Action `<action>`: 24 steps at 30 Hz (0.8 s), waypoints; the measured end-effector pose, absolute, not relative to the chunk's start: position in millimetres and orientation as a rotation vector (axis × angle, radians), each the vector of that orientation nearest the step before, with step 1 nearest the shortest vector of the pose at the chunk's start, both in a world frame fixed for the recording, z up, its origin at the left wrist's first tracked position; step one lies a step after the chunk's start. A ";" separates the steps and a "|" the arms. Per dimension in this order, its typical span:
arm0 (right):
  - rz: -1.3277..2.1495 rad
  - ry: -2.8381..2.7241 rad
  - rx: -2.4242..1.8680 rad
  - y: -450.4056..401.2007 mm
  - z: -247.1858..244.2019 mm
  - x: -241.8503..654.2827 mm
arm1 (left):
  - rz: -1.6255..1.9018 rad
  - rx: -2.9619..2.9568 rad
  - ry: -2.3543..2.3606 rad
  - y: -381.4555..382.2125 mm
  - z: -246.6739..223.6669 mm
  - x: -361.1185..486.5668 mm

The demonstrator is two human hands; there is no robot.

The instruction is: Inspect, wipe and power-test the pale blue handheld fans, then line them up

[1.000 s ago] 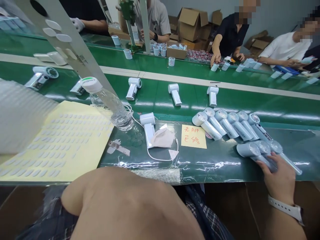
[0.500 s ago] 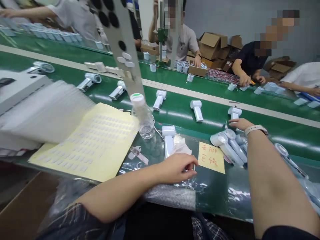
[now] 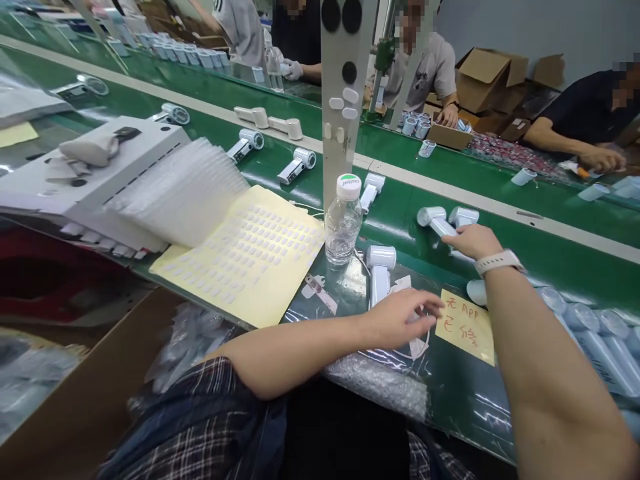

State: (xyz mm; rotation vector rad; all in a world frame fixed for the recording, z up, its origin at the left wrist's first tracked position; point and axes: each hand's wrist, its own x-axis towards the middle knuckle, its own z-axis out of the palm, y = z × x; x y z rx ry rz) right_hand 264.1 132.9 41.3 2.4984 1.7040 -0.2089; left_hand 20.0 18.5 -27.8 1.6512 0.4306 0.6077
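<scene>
My right hand [image 3: 473, 241], with a pale watch band on its wrist, reaches over the green belt. Its fingers touch the handle of a light blue T-shaped device [image 3: 434, 220]; a second such device [image 3: 464, 216] lies just behind the hand. Whether the fingers grip either one is not clear. My left hand [image 3: 400, 319] hovers with curved, parted fingers over the near table edge and holds nothing. Beside it are a yellow note [image 3: 466, 327] with red writing, a white cable and crumpled white paper. Another blue device [image 3: 381, 273] stands just behind the left hand.
A water bottle [image 3: 343, 223] stands near a metal post [image 3: 345, 80]. To the left lie a yellow sticker sheet [image 3: 250, 257], foam sheets [image 3: 185, 190] and a white box [image 3: 120, 160]. Bagged blue devices [image 3: 595, 333] sit at right. Several people work across the belt.
The view has swung, so the scene appears shifted. My right hand now touches a device beside another on the belt. My left hand stays near the note, its fingers more spread.
</scene>
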 end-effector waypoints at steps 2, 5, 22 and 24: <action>-0.213 1.809 2.533 90.0 52.4 254.8 | 0.680 1.131 0.462 20.7 -29.8 25.6; -0.095 2.329 2.530 11.1 49.4 223.5 | 0.775 0.623 0.409 23.6 -24.9 29.1; -1.245 2.336 2.643 -72.5 -10.6 168.4 | 0.974 0.893 0.487 40.7 -9.4 8.4; -1.852 2.236 2.501 -81.3 -5.2 159.4 | 0.991 0.853 0.472 42.5 -5.5 5.4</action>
